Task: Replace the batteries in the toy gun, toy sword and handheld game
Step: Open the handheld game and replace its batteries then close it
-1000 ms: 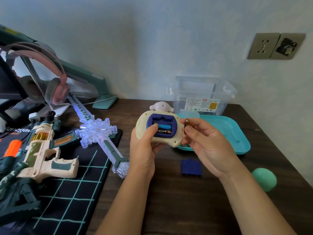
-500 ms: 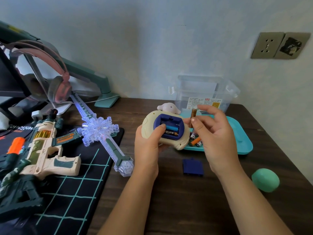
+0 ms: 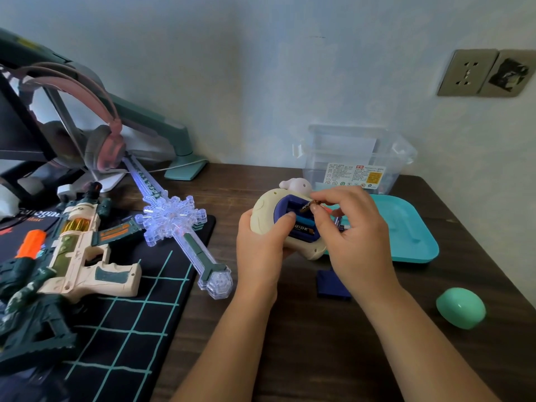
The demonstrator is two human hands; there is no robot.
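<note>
My left hand (image 3: 262, 245) grips the cream handheld game (image 3: 266, 211) with its back up; the blue battery bay is open and two batteries lie in its lower slots. My right hand (image 3: 352, 227) pinches a black battery (image 3: 307, 205) and holds it tilted into the bay's top slot. The game's dark blue battery cover (image 3: 330, 285) lies on the desk under my right wrist. The lit clear toy sword (image 3: 174, 219) lies to the left, with the cream and green toy gun (image 3: 84, 250) beyond it on the black grid mat (image 3: 130, 329).
A teal tray (image 3: 412, 233) with loose batteries sits behind my right hand, and a clear plastic box (image 3: 356, 158) stands behind it. A green egg-shaped object (image 3: 461, 307) lies at the right. Pink headphones (image 3: 98, 140) and a monitor arm stand at the back left.
My right hand has brought the battery from beside the game over the open bay and tipped it into the top slot. My left hand still holds the game.
</note>
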